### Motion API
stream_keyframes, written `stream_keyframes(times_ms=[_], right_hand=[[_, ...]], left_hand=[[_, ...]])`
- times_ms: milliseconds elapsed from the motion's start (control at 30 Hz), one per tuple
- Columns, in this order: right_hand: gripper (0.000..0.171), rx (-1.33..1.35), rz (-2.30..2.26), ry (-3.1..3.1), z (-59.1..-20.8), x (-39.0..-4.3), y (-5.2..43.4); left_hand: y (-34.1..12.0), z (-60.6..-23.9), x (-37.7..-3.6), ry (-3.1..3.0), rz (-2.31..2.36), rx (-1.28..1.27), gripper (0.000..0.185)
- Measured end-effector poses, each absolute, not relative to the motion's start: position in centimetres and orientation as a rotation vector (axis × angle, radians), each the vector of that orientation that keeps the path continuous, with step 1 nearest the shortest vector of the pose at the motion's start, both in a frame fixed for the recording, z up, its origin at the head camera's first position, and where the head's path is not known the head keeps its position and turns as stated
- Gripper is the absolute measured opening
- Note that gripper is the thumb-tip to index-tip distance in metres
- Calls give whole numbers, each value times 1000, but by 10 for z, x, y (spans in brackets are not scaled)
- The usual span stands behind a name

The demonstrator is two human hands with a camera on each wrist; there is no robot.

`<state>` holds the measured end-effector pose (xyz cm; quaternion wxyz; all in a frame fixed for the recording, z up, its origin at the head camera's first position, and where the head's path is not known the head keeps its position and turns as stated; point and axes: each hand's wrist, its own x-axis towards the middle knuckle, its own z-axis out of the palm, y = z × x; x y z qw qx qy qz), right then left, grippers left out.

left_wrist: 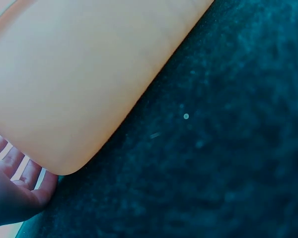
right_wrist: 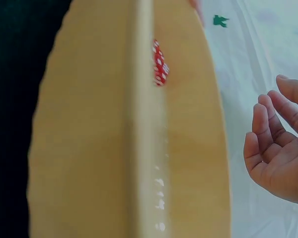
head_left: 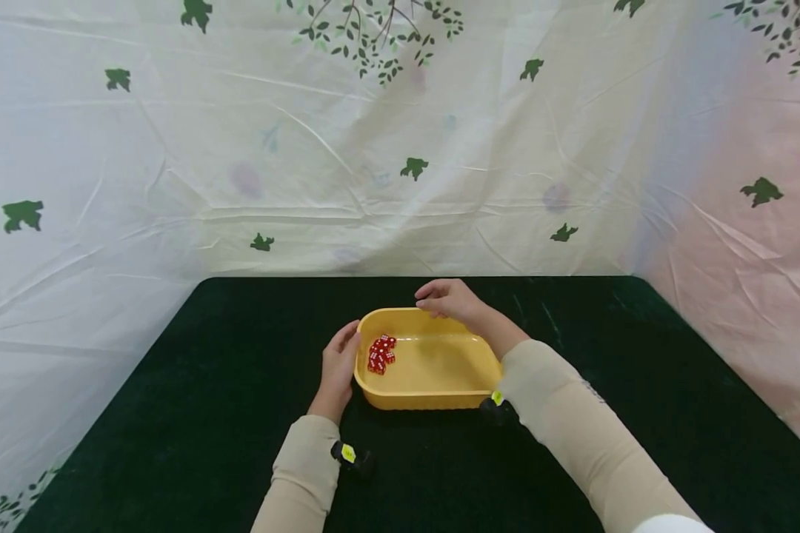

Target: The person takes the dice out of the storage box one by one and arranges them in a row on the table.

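Observation:
A yellow rectangular plastic tray [head_left: 450,363] with rounded corners and raised walls sits on the dark table. Several red dice [head_left: 381,354] with white pips lie clustered inside at its left end; the right wrist view catches these dice [right_wrist: 160,64] beyond the near rim. My left hand [head_left: 338,364] rests against the outer left wall of the tray, its fingers [left_wrist: 32,173] spread along that end in the left wrist view. Over the far rim hovers my right hand [head_left: 455,302], fingers loosely bent. From the right wrist, the palm [right_wrist: 288,161] shows nothing in it.
Dark green velvety cloth [head_left: 207,414] covers the table. A pale curtain [head_left: 347,185] with green leaf prints hangs behind it and along both sides. Each wrist wears a small black camera, and both forearms are in beige sleeves [head_left: 573,422].

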<state>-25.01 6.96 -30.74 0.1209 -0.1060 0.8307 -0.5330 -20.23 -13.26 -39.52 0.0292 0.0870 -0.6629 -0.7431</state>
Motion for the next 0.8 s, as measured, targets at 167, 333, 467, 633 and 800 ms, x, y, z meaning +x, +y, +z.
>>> stream_keyframes(times_ms=[167, 333, 467, 633, 800], right_hand=[[25, -293, -1553, 2387, -315, -248, 57], [26, -293, -1571, 2345, -321, -244, 45], [27, -283, -1554, 2327, -330, -242, 38], [25, -261, -1526, 2322, -343, -241, 33], [23, -277, -1553, 2291, -351, -240, 30]], left_hand=[[-132, -395, -202, -2045, -2288, 272, 33], [-132, -394, -201, -2048, -2291, 281, 33], [-132, -393, -201, -2052, -2287, 276, 34], [-133, -393, -201, -2056, -2289, 270, 34], [-132, -393, -201, -2063, -2274, 272, 33]])
